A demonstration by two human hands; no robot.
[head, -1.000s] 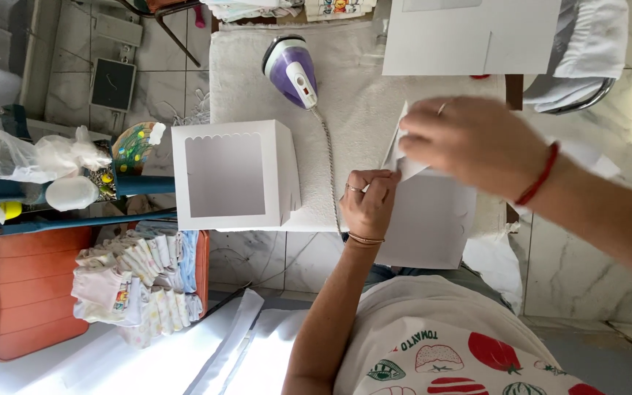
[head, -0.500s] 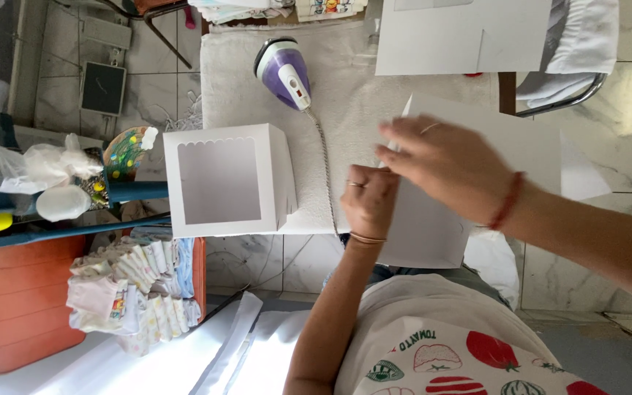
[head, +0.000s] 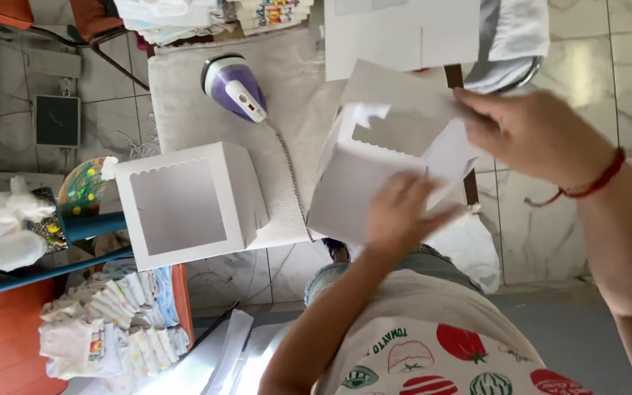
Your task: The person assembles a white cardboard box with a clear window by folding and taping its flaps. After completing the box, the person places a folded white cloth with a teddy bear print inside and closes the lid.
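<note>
1. Left hand (head: 404, 212): fingers spread flat, palm pressed on the lower near panel of a white cardboard box (head: 374, 157) that is only partly folded. It presses; it does not pinch.
2. Right hand (head: 535, 135): fingers curled onto the box's upper right flap, gripping the card edge. A red string bracelet (head: 594, 181) sits at that wrist.
3. Position of the box: held between both hands, over the near edge of the padded surface (head: 294, 102) and in front of the person's torso. Whether it rests on the surface or is held free of it cannot be told.
4. Governing relation: the box lies between the hands, its long axis running from lower left to upper right. The scalloped window panel faces up and away. The left hand covers the near end, the right hand the far end; both touch the box, so neither is nearer.
5. Surroundings: a finished white windowed box (head: 184, 205) stands to the left, well apart. A purple iron (head: 234, 86) lies beyond it on the surface. Flat white card sheets (head: 400, 29) lie at the far edge.
</note>
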